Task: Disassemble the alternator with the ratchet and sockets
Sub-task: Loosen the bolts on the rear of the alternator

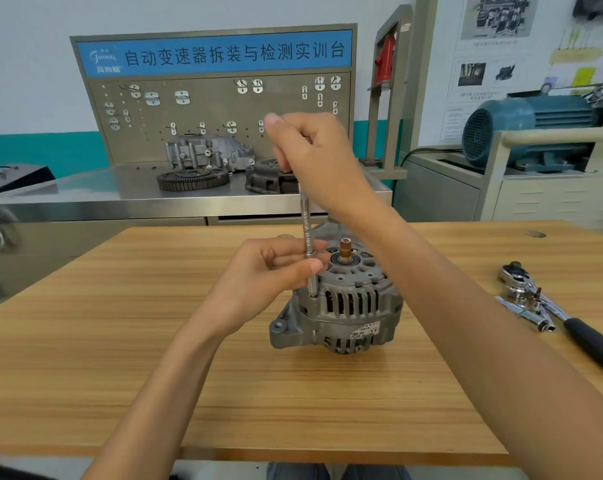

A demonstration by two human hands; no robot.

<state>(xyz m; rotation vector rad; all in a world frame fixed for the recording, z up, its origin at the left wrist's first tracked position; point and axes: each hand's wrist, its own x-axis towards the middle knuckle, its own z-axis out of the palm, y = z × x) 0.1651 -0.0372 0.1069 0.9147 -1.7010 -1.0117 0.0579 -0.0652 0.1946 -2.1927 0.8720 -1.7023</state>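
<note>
Workshop room with white-and-teal walls

A steel workbench (189, 199) carries a grey pegboard (220, 116) under a blue sign (213, 51); a teal electric motor (528, 129) sits on a cabinet right, posters (494, 64) on the wall behind.

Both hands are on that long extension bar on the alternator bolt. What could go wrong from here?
The long chrome extension bar leans, held by the right hand and pinched by the left hand; it may slip off the bolt. The grey cast-aluminium alternator stands unclamped on the wooden table and could tip. The black-handled ratchet lies near the table's right edge.
</note>
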